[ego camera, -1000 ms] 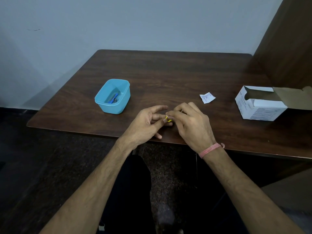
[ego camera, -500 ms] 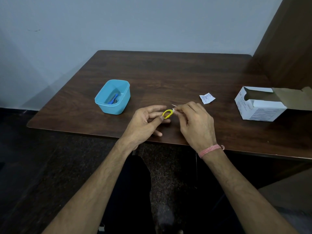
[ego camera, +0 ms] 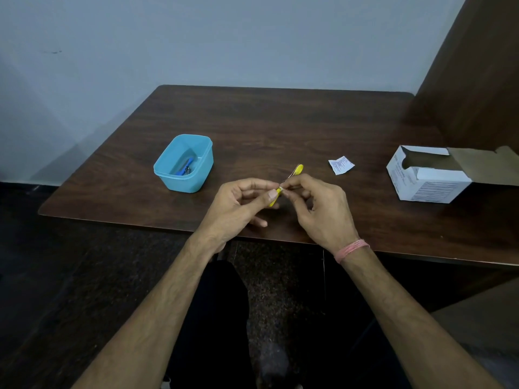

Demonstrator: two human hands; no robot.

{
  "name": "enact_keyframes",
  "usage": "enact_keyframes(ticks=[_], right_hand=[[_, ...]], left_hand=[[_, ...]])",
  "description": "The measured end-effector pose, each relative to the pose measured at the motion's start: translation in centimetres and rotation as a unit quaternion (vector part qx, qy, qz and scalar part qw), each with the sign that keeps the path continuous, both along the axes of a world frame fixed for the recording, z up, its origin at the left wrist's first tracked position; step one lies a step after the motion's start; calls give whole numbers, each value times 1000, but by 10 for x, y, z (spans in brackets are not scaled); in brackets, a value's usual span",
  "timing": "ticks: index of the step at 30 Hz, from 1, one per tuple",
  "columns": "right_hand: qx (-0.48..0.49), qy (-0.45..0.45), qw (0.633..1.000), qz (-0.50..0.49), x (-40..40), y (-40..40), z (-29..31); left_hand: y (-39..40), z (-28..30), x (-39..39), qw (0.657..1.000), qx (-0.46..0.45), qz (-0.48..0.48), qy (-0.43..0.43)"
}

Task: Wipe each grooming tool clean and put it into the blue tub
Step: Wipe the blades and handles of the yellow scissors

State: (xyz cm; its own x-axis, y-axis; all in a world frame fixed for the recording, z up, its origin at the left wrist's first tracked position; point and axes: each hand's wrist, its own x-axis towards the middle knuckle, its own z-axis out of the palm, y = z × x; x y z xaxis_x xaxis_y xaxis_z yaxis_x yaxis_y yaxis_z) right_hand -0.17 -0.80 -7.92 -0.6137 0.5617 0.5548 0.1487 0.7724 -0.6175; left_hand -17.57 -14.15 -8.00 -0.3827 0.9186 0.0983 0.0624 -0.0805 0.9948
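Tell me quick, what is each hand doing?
Left hand: fingers pinch the yellow tool at its near end.
Right hand: fingers pinch a small white wipe against the same tool.

Bare table [ego camera: 280, 122] lies between the hands and the blue tub [ego camera: 184, 164]. A paper packet [ego camera: 341, 165] and open box [ego camera: 427, 175] sit well right.

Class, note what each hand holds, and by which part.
Both hands pinch the small yellow-handled scissors: left hand at a yellow handle, right hand near the middle.

Blue tub [ego camera: 184, 164], yellow tool [ego camera: 298, 169], dark wood-grain table [ego camera: 280, 127] — pink wristband [ego camera: 351, 249], white box [ego camera: 427, 182].
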Motion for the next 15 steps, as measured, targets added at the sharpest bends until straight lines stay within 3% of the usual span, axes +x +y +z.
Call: enact_keyframes(ticks=[7,15], right_hand=[[-62,19,998,0,1,3,0],[-184,40,982,31,2,6,1]], left_hand=[[6,-3,1,999,-3,32,-32],[8,-7,3,1000,-15,14,11]])
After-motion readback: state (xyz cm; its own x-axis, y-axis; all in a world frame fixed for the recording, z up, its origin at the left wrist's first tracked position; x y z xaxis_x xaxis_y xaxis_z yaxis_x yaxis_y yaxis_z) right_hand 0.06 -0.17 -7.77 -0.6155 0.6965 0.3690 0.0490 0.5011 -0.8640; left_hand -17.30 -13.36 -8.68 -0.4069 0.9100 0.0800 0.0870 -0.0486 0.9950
